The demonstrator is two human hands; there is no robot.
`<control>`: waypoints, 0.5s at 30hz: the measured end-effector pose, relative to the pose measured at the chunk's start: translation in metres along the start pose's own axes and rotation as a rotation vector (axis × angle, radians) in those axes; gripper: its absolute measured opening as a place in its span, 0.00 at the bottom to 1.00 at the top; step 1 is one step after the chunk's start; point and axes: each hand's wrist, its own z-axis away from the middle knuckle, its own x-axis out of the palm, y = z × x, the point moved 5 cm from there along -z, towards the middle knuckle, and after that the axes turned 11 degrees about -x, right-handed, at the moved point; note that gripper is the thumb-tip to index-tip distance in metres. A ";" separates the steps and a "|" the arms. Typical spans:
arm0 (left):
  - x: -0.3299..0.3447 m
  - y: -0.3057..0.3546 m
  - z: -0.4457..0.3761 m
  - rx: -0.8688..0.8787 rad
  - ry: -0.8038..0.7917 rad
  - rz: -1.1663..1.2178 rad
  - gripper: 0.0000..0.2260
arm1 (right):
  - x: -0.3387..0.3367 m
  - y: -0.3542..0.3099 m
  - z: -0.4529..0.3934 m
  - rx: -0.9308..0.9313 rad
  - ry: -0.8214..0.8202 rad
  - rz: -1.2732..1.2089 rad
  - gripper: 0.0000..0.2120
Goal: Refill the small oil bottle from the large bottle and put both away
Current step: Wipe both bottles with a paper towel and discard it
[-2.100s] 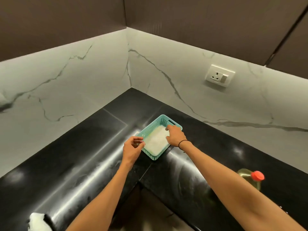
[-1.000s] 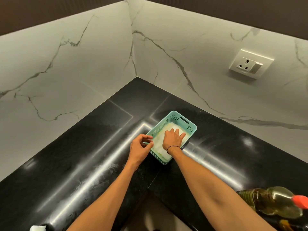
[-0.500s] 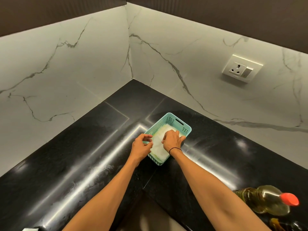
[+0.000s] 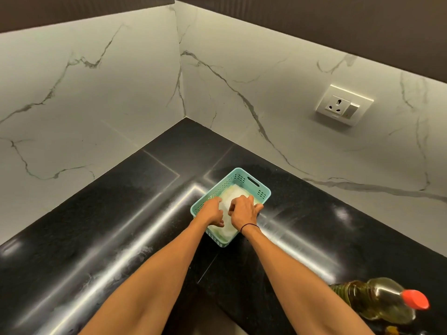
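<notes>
Both hands work inside the teal perforated plastic basket (image 4: pixel 251 183) on the black polished stone counter (image 4: pixel 121 213): left hand (image 4: pixel 212 211) and right hand (image 4: pixel 244 210) press curled fingers onto the white paper lining (image 4: pixel 226 232); whether they pinch it, cannot tell. Large clear plastic oil bottle with red cap (image 4: pixel 377 301) stands near right, untouched. Judged heavy, slick, thin-walled; grip around the waist below the shoulder, not the cap. Small bottle not identifiable.

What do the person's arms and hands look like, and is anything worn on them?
Both forearms are bare, with no sleeves in view. The right hand has a thin black band around its wrist. The left hand shows no band, watch or glove. No rings can be made out on either hand.
</notes>
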 end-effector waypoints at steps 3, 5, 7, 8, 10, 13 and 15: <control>-0.008 0.000 -0.001 -0.015 0.138 -0.022 0.13 | 0.001 0.002 -0.002 -0.006 -0.011 0.006 0.06; -0.013 0.002 0.005 -0.014 0.212 -0.034 0.01 | 0.001 0.004 -0.002 -0.007 -0.014 0.020 0.06; -0.015 0.002 0.007 -0.018 0.260 -0.052 0.06 | 0.001 0.007 -0.003 -0.006 -0.013 0.025 0.06; -0.015 0.003 0.007 -0.019 0.272 -0.049 0.07 | 0.001 0.008 -0.003 -0.004 -0.014 0.022 0.05; -0.016 0.005 0.008 -0.018 0.273 -0.040 0.09 | 0.002 0.008 -0.003 -0.007 -0.020 0.015 0.05; -0.020 0.008 0.010 -0.025 0.291 0.004 0.10 | 0.002 0.007 -0.003 -0.033 -0.015 0.006 0.04; -0.025 0.008 0.008 -0.070 0.282 0.044 0.10 | 0.002 0.003 -0.001 -0.057 -0.005 -0.023 0.09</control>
